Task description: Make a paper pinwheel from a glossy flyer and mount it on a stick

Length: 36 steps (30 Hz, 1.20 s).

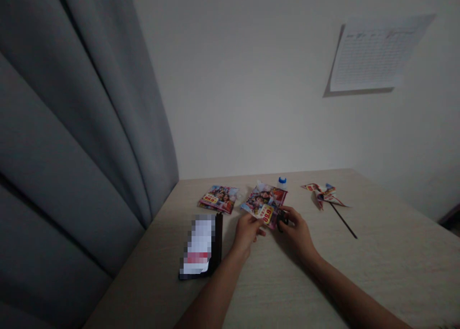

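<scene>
My left hand (247,231) grips the lower left edge of a colourful printed paper sheet (264,197) marked 89.9, its thumb lying on top. In my right hand (297,229) are black-handled scissors (282,220), held at the sheet's right lower side; the blades are hard to make out against the print. A stack of similar printed sheets (219,198) lies to the left. On the right rests a pinwheel (323,195) folded from the same kind of printed paper, with a thin black stick (344,220).
A blue-capped clear bottle (282,181) is behind the sheet. Left of my hands lies a phone-like device with a blurred screen (199,245) and a dark edge. A grey curtain (89,104) borders the table (359,281); a lined paper (373,56) hangs on the wall.
</scene>
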{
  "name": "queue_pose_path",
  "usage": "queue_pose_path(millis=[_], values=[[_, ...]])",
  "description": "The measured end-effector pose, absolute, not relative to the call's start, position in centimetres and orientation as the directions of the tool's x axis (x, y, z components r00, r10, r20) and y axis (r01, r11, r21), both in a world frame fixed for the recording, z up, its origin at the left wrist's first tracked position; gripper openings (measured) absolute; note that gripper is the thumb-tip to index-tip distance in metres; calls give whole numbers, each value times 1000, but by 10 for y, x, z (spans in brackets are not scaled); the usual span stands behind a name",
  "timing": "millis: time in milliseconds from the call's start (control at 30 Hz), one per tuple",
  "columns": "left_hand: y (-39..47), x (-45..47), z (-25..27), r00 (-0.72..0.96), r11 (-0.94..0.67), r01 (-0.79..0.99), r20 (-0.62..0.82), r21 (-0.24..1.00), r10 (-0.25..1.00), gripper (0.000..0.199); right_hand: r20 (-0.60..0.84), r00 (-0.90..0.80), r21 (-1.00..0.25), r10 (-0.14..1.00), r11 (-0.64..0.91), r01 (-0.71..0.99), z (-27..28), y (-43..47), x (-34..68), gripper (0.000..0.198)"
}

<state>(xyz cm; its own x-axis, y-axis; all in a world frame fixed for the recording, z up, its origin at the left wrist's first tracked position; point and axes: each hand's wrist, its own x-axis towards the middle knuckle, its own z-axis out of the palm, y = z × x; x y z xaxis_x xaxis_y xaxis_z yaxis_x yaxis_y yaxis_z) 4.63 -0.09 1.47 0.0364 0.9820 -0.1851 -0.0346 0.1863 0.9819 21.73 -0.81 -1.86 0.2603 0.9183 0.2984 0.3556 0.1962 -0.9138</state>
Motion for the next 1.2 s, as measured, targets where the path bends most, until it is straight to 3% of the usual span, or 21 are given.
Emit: queue_pose_path(millis=[233,533,800,1033,1200], values=[[5,39,20,-50,103,-43,-105,994,993,31,253,256,-925,933,156,346,-12,-12,217,46],[15,30,21,-204,26,-52,-36,998,978,36,247,144,-880,958,159,447,-7,-17,215,30],[14,26,26,-240,22,-77,-40,997,970,33,135,-74,-934,988,152,323,-2,-24,212,38],[16,23,27,-244,31,-100,-55,995,968,31,157,-91,-950,983,176,259,4,-29,210,38],[17,20,28,-247,35,-123,-65,992,967,34,75,-174,-985,982,100,141,6,-28,209,38]])
